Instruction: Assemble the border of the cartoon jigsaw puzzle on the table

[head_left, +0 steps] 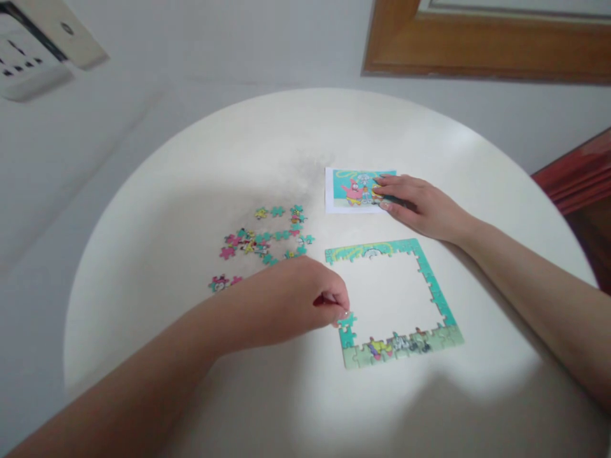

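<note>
A square puzzle border [434,289] of joined teal and grey-green pieces lies on the table around a bare white middle. My left hand [317,294] is at the border's left side, its fingers pinched on a teal puzzle piece that is mostly hidden under the fingertips. Below the fingertips, teal pieces form the lower left side. My right hand [415,200] lies with fingers spread on the right part of a reference picture [353,191], which shows a pink starfish and other cartoon figures. Loose puzzle pieces [228,252] in teal, pink and yellow are scattered left of the border.
The round white table [191,165] stands against a pale wall. A wall socket [23,60] is at the upper left, a wooden frame [477,48] at the upper right. Something red [580,175] is beyond the table's right edge.
</note>
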`<action>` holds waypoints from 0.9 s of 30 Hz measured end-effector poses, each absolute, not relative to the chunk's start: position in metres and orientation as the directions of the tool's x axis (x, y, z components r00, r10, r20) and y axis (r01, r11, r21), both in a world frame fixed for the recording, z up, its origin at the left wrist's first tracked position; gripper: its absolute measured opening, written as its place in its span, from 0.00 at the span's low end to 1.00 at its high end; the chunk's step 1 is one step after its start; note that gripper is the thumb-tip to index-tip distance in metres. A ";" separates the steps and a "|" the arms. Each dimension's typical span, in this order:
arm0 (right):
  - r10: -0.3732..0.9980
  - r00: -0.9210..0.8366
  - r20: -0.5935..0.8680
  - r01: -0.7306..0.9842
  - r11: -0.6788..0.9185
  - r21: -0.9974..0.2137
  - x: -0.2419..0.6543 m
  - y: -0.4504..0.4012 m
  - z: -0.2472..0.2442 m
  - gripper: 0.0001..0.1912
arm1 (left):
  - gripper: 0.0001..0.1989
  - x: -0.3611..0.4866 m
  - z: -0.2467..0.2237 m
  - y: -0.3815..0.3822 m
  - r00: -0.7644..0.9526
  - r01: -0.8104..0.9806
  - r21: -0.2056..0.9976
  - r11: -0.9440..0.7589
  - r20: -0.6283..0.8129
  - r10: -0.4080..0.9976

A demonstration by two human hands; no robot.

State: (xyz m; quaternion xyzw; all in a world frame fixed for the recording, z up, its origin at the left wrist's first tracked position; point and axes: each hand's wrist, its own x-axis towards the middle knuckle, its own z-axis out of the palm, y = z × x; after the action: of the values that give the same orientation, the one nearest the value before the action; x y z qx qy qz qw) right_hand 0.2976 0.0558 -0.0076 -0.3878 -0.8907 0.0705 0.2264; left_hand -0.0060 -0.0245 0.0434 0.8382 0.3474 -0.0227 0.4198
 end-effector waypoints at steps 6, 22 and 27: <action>0.713 -0.606 0.353 0.643 0.700 -0.311 0.297 0.056 -0.007 0.20 | 0.09 -0.008 0.044 -0.023 0.779 0.593 0.696 -0.404 -0.370 0.507; 0.717 -0.604 0.347 0.647 0.696 -0.312 0.297 0.056 -0.006 0.20 | 0.05 -0.014 0.056 -0.021 0.742 0.623 0.693 -0.362 -0.378 0.554; 0.723 -0.601 0.342 0.648 0.691 -0.321 0.298 0.056 -0.006 0.20 | 0.08 -0.012 0.057 -0.023 0.744 0.609 0.708 -0.359 -0.352 0.568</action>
State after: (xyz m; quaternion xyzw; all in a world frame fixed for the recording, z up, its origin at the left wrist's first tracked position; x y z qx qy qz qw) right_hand 0.2976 0.0563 -0.0065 -0.3845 -0.8909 0.0823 0.2272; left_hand -0.0120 -0.0231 0.0566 0.8239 0.3570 -0.0232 0.4396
